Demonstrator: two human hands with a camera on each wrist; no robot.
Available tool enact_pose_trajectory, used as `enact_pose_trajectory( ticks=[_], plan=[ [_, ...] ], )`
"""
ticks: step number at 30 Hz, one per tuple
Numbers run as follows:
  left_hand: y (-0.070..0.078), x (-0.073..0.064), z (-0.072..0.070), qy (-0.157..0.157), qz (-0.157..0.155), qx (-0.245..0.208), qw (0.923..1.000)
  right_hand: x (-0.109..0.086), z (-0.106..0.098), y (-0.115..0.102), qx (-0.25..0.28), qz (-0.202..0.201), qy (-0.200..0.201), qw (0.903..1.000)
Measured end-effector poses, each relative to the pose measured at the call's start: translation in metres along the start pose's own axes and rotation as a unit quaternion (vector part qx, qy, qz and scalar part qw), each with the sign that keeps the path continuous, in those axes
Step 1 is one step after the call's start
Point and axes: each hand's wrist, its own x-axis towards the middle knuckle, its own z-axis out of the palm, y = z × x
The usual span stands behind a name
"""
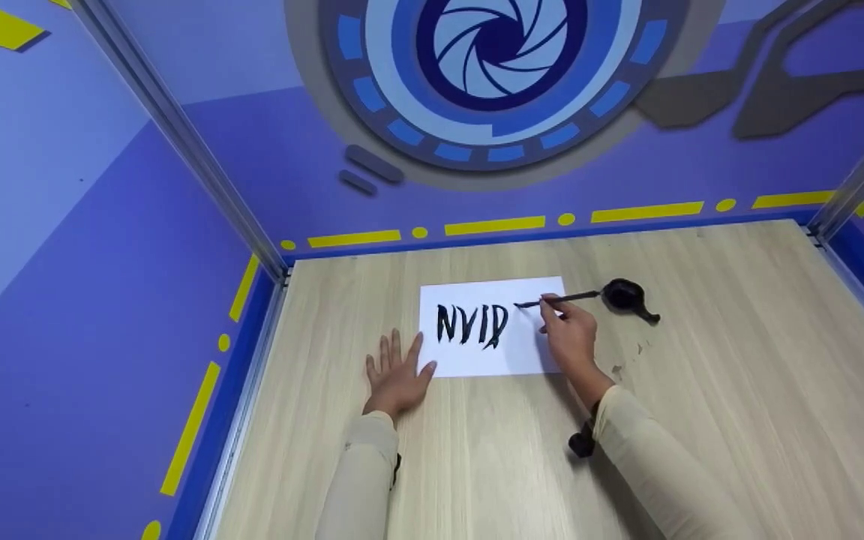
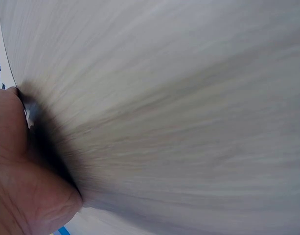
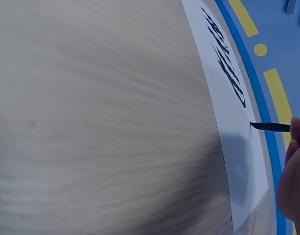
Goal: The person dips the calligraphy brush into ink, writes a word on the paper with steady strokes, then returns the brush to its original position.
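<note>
A white sheet of paper lies on the table, bearing black brushed letters that read "NVID". My right hand pinches a dark, slim brush between thumb and fingers, over the sheet's right part. In the right wrist view the brush tip is at the paper, just past the last letter. My left hand lies flat with spread fingers at the sheet's lower left edge, thumb and forefinger at the paper. The left wrist view shows the heel of that hand on the wood.
A small black ink dish with a handle-like end stands right of the paper. Dark smudges mark the wooden table below it. Blue and purple panels with yellow marks wall the table at the back and sides.
</note>
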Motion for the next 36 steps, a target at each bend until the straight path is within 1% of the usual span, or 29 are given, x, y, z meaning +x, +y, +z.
enact_pose_trajectory(
  ticks=[3, 7, 13, 15, 20, 23, 25, 28, 31, 36],
  plan=[
    [0.000, 0.000, 0.000, -0.001, 0.002, -0.008, 1.0000, 0.000, 0.000, 0.001, -0.001, -0.014, 0.007, 0.9999],
    [-0.004, 0.003, 0.005, -0.001, 0.002, -0.022, 0.9998, 0.000, 0.000, 0.003, 0.004, -0.033, 0.012, 0.9994],
    [-0.009, 0.008, 0.013, 0.005, -0.005, -0.012, 0.9999, -0.003, 0.000, 0.003, -0.004, -0.043, 0.011, 0.9990],
    [-0.009, 0.008, 0.013, 0.008, -0.003, -0.014, 0.9999, -0.004, 0.001, 0.003, -0.013, -0.043, 0.010, 0.9989],
    [-0.004, 0.002, 0.007, 0.005, -0.002, -0.022, 0.9997, -0.004, 0.000, 0.001, -0.026, -0.041, 0.002, 0.9988],
    [-0.001, 0.000, 0.004, 0.002, -0.005, -0.012, 0.9999, -0.003, 0.000, 0.001, -0.033, -0.040, -0.002, 0.9986],
    [0.001, -0.002, 0.002, 0.005, -0.004, -0.006, 1.0000, -0.003, 0.000, 0.000, -0.039, -0.040, -0.005, 0.9984],
    [0.002, -0.002, 0.000, 0.003, -0.004, -0.005, 1.0000, -0.003, -0.001, -0.001, -0.046, -0.042, -0.008, 0.9980],
    [0.002, -0.001, 0.001, 0.003, -0.003, -0.013, 0.9999, -0.003, -0.001, -0.002, -0.051, -0.051, -0.003, 0.9974],
    [-0.004, 0.005, 0.007, 0.006, 0.003, -0.028, 0.9996, -0.001, 0.000, -0.002, -0.060, -0.077, 0.018, 0.9950]
  ],
)
